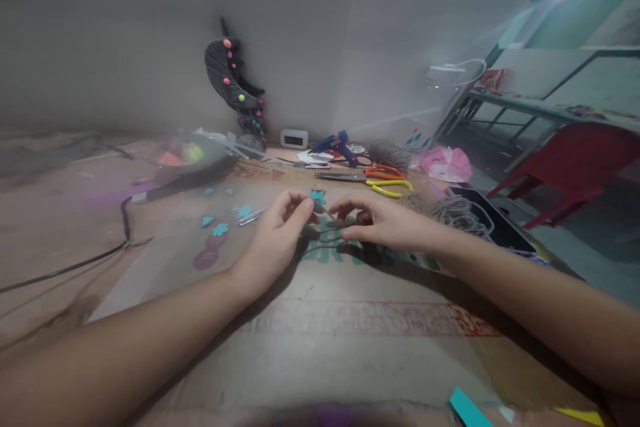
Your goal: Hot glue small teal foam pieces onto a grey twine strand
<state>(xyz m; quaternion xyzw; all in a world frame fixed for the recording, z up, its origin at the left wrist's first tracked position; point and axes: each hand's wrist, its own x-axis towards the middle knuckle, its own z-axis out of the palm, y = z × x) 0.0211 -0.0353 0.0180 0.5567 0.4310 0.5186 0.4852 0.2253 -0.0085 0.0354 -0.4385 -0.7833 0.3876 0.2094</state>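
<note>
My left hand [280, 230] is closed, thumb and index finger pinching a thin grey cord with a small dark end. The cord [327, 214] runs across to my right hand [373, 219], whose curled fingers hold it; its thumb sits a little lower. A loose length of cord hangs below both hands over the plastic-covered cardboard. Just behind the fingertips is a teal flower cutout [318, 197]. More teal flowers [220, 230] and a clear stick [251, 217] lie left of my left hand.
Behind my hands lie scissors [385, 173] with orange and yellow handles, a blue glue gun [337, 145] and a small white clock [295, 139]. Grey cord bundles [463, 215] rest on a dark tablet [505, 230] at right. A black cable [65, 270] crosses the left side; a teal strip [469, 407] lies near the front.
</note>
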